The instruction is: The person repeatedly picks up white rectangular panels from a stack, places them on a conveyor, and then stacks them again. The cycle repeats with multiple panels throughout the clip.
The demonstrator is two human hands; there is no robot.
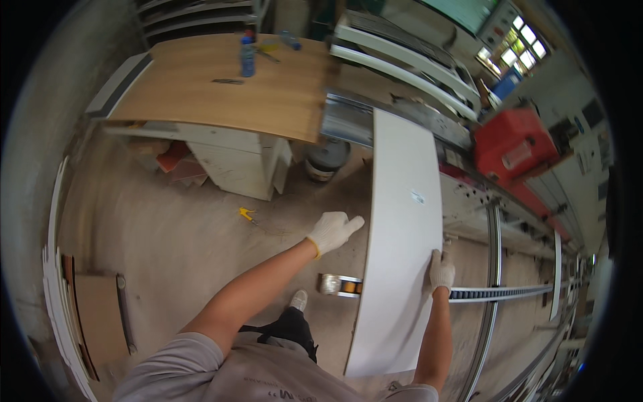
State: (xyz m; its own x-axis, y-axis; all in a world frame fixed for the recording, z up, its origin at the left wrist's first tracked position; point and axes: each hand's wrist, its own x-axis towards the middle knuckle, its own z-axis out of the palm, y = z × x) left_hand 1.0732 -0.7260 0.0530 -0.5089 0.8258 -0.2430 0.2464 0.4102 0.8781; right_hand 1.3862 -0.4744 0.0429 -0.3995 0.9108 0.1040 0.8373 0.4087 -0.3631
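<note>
A long white panel (400,254) stretches from near my body to the metal machine table (348,120) ahead, with a small label on its face. At its right edge my right hand (441,271), in a pale knit glove, holds the panel; part of the grip is hidden. Just off its left edge is my left hand (335,233), gloved with a yellow cuff. Its fingers reach toward the edge, apart from the panel, and nothing shows in them. Beneath the panel's left edge a metal roller support (340,285) sticks out.
A wooden-topped bench (194,94) at the far left bears a blue bottle (247,57). Under its right end stands a dark bucket (327,161). A yellow air gun (247,214) lies on the floor. Metal rails (492,268) and a red machine housing (514,144) are at right.
</note>
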